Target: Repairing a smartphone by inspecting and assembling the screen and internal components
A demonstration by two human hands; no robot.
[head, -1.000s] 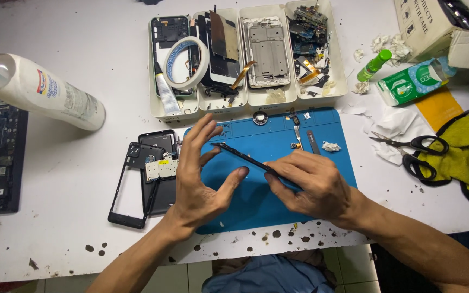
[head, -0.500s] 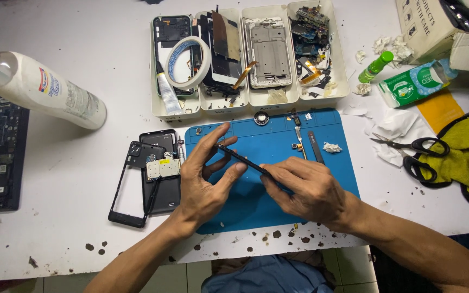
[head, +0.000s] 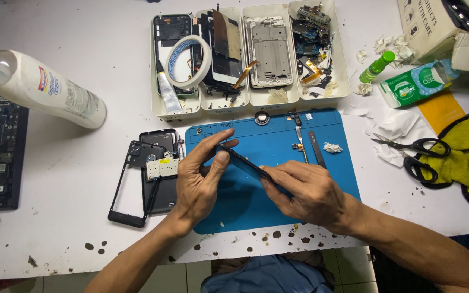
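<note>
Hands grip one thin dark phone panel (head: 248, 164) edge-on above the blue mat (head: 337, 179): left hand (head: 202, 182) pinches its upper end; right hand (head: 308, 192) clasps its lower end; twisting could likely crack it.

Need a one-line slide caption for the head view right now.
Both hands, left hand and right hand, hold a thin dark phone panel edge-up over the blue repair mat.

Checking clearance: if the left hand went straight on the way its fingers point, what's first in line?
The left hand points up and right over the blue mat. Past the thin dark panel it pinches, the round metal part at the mat's top edge looks first, then the white trays; depth is unclear.
</note>
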